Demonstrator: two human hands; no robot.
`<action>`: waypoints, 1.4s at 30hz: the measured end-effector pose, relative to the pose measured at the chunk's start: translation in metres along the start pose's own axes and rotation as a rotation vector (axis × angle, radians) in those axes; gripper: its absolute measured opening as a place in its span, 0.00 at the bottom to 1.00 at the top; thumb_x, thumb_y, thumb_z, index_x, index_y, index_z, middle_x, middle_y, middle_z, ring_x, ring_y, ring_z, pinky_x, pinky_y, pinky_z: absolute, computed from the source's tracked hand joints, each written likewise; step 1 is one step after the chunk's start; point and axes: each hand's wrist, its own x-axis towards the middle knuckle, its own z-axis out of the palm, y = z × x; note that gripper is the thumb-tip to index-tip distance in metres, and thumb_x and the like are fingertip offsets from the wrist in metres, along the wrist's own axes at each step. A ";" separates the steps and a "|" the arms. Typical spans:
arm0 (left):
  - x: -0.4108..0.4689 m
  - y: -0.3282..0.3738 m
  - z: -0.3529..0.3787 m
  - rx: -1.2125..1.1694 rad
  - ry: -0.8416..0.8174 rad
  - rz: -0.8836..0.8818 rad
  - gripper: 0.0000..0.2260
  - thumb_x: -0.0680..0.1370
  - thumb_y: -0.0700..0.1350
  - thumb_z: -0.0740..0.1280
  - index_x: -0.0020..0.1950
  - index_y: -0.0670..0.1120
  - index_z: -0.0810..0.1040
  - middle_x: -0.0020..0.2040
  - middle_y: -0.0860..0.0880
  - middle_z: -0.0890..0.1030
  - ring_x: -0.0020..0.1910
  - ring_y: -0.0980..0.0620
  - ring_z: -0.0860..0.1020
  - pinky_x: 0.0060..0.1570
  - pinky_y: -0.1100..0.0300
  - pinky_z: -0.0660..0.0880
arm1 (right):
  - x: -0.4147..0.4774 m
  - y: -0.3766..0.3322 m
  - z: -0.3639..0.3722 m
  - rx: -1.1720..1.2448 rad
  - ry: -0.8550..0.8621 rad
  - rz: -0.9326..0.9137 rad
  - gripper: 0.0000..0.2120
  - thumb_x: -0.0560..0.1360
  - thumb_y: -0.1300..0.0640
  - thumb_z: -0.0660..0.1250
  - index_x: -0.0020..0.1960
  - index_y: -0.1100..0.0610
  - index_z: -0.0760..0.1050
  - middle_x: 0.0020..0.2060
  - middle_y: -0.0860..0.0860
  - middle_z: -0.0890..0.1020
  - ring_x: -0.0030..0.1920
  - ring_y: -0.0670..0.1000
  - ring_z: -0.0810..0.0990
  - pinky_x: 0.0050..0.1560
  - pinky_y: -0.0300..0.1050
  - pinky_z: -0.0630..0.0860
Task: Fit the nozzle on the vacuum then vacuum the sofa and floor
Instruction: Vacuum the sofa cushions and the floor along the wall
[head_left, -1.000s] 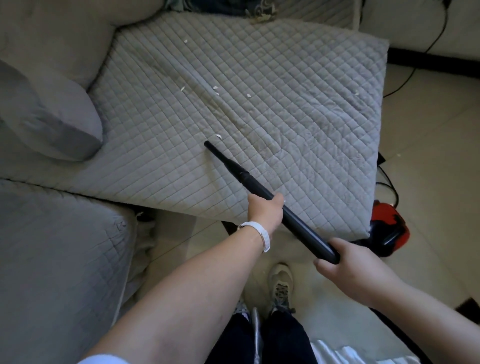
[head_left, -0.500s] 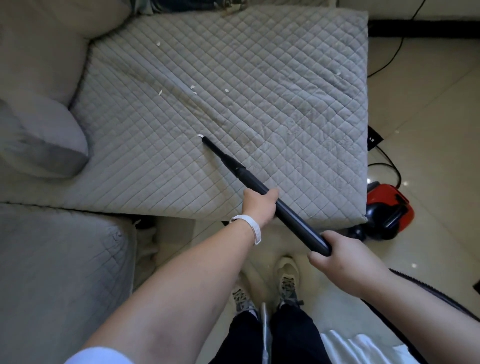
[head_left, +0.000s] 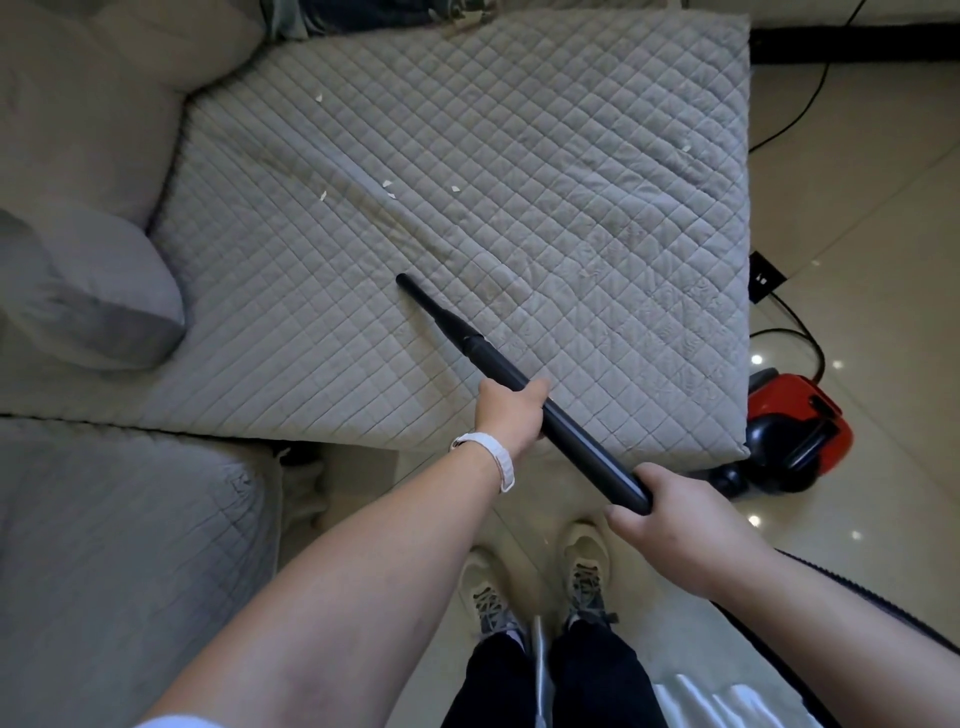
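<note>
The left hand (head_left: 511, 415) and right hand (head_left: 680, 519) both have fingers wrapped round the wand (head_left: 584, 446), its nozzle (head_left: 431, 309) aimed at the sofa (head_left: 571, 156). A red vacuum (head_left: 795, 421) sits right of the sofa.

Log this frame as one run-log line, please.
step: vacuuming | left hand: grips wand | right hand: grips wand rear | nozzle: fitted, tip at sofa cushion | white scraps: ahead of tip

The left grip (head_left: 511, 415) curls round the middle of the black wand (head_left: 582, 444), and the right grip (head_left: 685, 530) holds its near end. The tapered nozzle (head_left: 431, 310) points its tip at the grey quilted sofa cushion (head_left: 545, 156). White scraps (head_left: 388, 184) lie farther up the cushion, apart from the tip, and a red vacuum (head_left: 800, 421) sits on the tiled floor (head_left: 857, 197) beside the cushion's near right corner.
</note>
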 end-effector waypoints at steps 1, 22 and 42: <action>0.001 0.001 0.001 0.001 0.004 0.000 0.20 0.73 0.51 0.70 0.58 0.42 0.70 0.53 0.42 0.80 0.48 0.43 0.82 0.45 0.46 0.84 | 0.001 0.000 -0.001 0.009 -0.003 -0.001 0.09 0.74 0.44 0.66 0.43 0.49 0.71 0.33 0.49 0.80 0.32 0.50 0.80 0.33 0.48 0.77; 0.009 0.062 0.076 -0.013 -0.044 0.082 0.17 0.76 0.47 0.70 0.60 0.41 0.71 0.53 0.42 0.81 0.47 0.46 0.83 0.37 0.55 0.83 | 0.034 0.037 -0.060 0.064 0.074 -0.007 0.10 0.75 0.41 0.66 0.49 0.46 0.73 0.34 0.48 0.80 0.35 0.48 0.80 0.30 0.44 0.70; 0.052 0.085 0.061 0.007 -0.064 0.105 0.18 0.76 0.48 0.71 0.59 0.42 0.70 0.52 0.43 0.80 0.47 0.46 0.83 0.44 0.49 0.84 | 0.064 -0.002 -0.060 0.074 0.091 0.042 0.11 0.76 0.40 0.65 0.49 0.47 0.72 0.35 0.47 0.79 0.36 0.47 0.78 0.29 0.43 0.67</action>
